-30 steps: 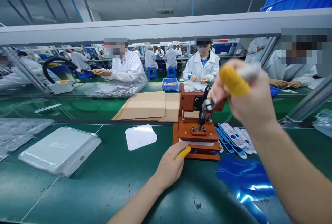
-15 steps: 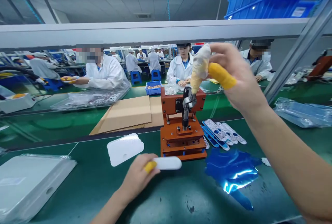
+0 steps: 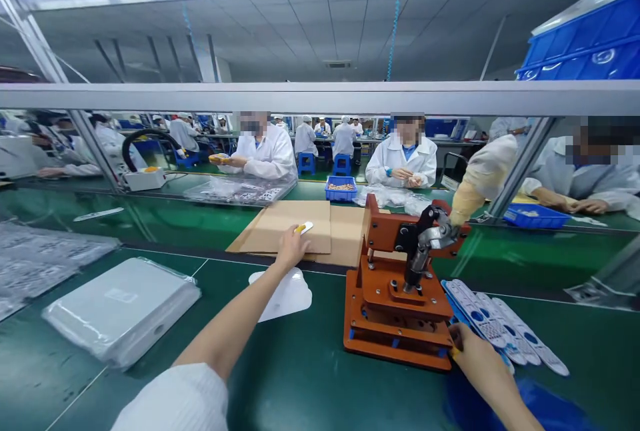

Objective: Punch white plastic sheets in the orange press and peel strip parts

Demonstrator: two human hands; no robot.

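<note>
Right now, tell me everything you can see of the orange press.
The press looks like coated metal: flat orange-brown plates stacked with gaps, a back upright, bolts, small blue pieces near the base. A dark and silvery linkage runs down to the upper plate. The handle, in a yellowish-white wrapping, slants up to the right, ungripped. The press stands upright on the green bench; the right hand is by its front right corner, contact unclear.

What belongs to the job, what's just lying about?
Job:
left hand holding white rounded strip
right hand at orange metal press
blue-and-white printed strips, probably

Lying about, apparently:
white plastic-wrapped slab
blue plastic film
blue plastic basket
</note>
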